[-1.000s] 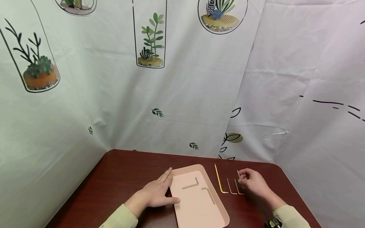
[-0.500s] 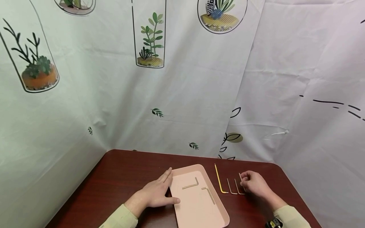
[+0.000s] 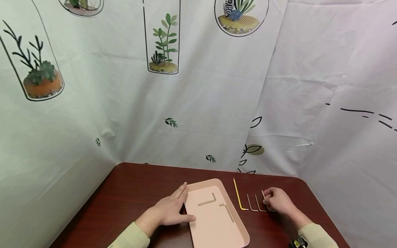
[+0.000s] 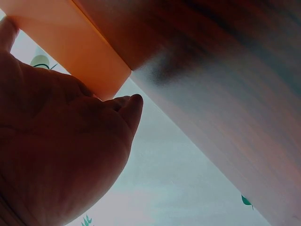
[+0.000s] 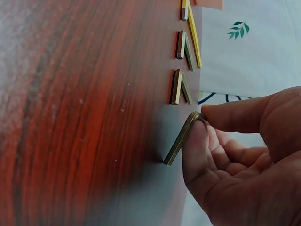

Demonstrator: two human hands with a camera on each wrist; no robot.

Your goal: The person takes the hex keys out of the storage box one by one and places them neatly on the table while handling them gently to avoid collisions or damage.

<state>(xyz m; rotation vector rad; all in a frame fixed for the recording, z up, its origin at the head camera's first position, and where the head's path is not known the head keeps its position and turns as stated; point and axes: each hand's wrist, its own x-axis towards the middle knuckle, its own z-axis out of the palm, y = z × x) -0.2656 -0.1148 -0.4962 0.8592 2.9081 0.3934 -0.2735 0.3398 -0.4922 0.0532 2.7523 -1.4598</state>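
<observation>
Tray [image 3: 214,229] is touched along its left side by the spread left hand [image 3: 170,210]; one hex key [image 5: 179,139] is pinched by the right hand [image 3: 277,200].

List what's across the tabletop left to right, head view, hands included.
Bare left hand, pale-pink rectangular tray, first L-shaped metal key, second L-shaped metal key (both inside it), yellow L-shaped key, third L-shaped metal key, fourth L-shaped metal key, bare right hand. Pinched L-shaped metal key omitted: overlaps that hand.

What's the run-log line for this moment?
left grip: touches pink tray; right grip: pinches hex key; tray: two hex keys; table: yellow hex key, two metal hex keys
</observation>
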